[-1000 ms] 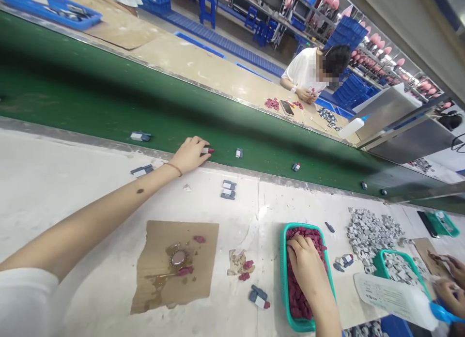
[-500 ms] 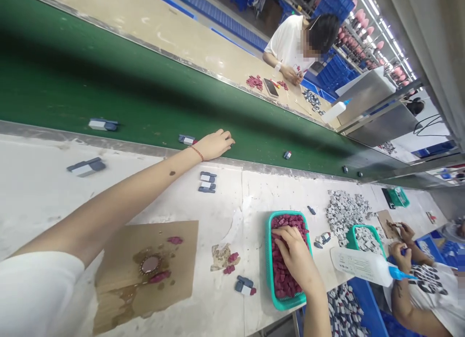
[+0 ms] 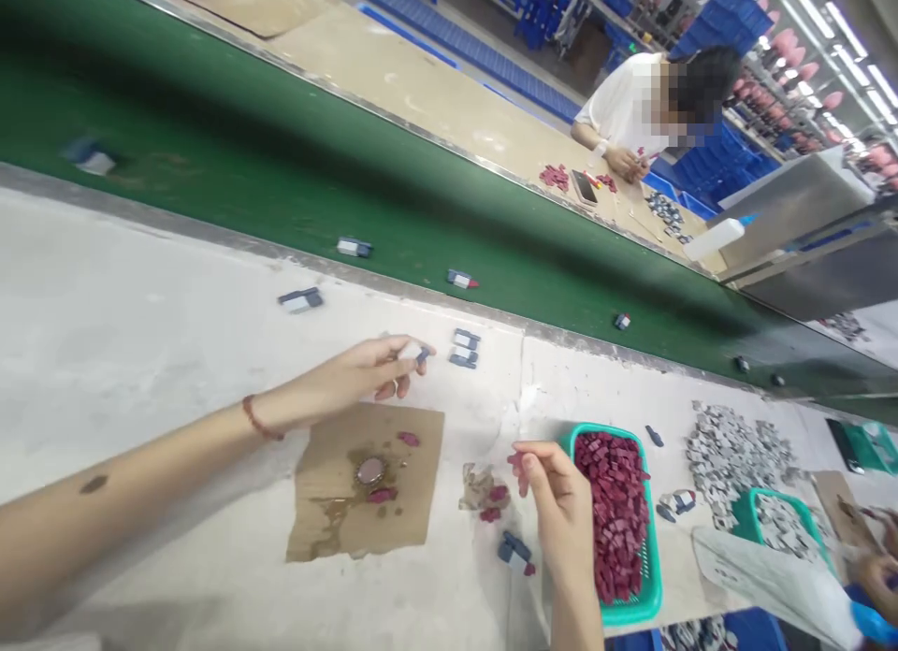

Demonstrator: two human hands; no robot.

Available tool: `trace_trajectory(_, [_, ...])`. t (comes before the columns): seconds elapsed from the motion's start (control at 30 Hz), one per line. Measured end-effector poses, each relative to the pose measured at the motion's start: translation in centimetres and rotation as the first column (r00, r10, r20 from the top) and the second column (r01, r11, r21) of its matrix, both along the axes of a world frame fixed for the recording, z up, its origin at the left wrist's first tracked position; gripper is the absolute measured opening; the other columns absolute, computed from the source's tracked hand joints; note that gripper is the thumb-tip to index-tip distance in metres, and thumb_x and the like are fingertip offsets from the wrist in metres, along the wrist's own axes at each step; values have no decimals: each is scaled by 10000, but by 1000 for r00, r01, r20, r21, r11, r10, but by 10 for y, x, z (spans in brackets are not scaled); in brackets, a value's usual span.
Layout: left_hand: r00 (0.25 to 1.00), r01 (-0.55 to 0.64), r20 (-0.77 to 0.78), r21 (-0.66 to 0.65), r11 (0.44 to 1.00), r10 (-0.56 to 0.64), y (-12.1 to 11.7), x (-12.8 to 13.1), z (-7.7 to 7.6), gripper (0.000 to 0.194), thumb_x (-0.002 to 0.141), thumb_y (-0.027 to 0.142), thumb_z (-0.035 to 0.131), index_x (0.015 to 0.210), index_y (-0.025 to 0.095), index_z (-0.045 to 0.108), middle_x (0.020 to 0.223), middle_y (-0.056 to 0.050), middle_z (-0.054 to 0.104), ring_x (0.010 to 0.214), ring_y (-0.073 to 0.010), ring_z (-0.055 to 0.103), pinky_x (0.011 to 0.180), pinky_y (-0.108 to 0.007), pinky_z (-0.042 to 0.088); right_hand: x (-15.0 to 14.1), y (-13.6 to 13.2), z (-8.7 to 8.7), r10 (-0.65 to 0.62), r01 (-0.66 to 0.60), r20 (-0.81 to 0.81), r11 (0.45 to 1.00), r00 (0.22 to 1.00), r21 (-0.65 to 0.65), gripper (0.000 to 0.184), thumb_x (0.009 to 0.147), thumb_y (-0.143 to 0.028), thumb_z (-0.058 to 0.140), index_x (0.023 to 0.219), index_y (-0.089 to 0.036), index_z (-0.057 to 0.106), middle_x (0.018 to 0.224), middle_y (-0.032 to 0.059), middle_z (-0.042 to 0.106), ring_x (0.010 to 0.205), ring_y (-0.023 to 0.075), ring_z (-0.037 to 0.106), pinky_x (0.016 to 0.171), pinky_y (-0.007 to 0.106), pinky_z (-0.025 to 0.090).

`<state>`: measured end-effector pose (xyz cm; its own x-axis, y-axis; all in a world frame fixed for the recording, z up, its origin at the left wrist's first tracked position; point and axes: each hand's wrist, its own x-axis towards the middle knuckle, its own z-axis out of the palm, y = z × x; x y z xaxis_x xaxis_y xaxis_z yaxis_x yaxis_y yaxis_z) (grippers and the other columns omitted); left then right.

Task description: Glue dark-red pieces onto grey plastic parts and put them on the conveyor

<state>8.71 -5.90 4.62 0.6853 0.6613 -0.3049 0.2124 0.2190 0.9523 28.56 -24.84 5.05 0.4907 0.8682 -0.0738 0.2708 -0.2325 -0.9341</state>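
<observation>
Above the white worktop, my left hand (image 3: 383, 366) pinches a small white-and-blue-grey plastic part (image 3: 415, 352). My right hand (image 3: 561, 501) is closed on a small maroon plastic piece (image 3: 517, 469), just left of the green basket (image 3: 652, 576) heaped with maroon pieces. Below my left hand lies brown cardboard (image 3: 329, 529), wet-stained, with a small round dish (image 3: 369, 470) and maroon pieces on it. A grey, white and maroon assembled part (image 3: 515, 550) rests left of my right hand. Two grey-and-white parts (image 3: 464, 347) lie side by side near the belt.
A green conveyor belt (image 3: 281, 202) carries several small parts along the far edge. To the right are a pile of white pieces (image 3: 736, 455), another green basket (image 3: 747, 515) and a white squeeze bottle (image 3: 772, 571). A person (image 3: 631, 108) sits across the belt; another's hands show at right.
My left hand has come back from the belt and now holds a white-and-grey part. My right hand has left the basket with a maroon piece. The view has shifted left.
</observation>
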Motion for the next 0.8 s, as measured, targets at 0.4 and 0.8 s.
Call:
trace_trajectory(0.4, [929, -368, 50, 2, 930, 367, -58, -57, -50, 441, 782, 584, 647, 956, 178, 652, 1004, -107, 749, 1002, -291, 679, 894, -414, 541, -90, 49, -53, 582, -625, 413, 779, 700, -39, 316, 996, -267, 387, 803, -206, 630, 692, 40, 654, 622, 170, 601, 577, 276, 479])
trace_trajectory(0.8, [929, -352, 115, -12, 936, 351, -66, -55, -54, 437, 878, 545, 546, 1121, 188, 615, 1004, -110, 750, 763, -224, 711, 679, -341, 598, -93, 50, -53, 589, -665, 625, 732, 512, -144, 367, 1010, -185, 312, 739, -216, 557, 636, 33, 587, 567, 163, 531, 520, 271, 412])
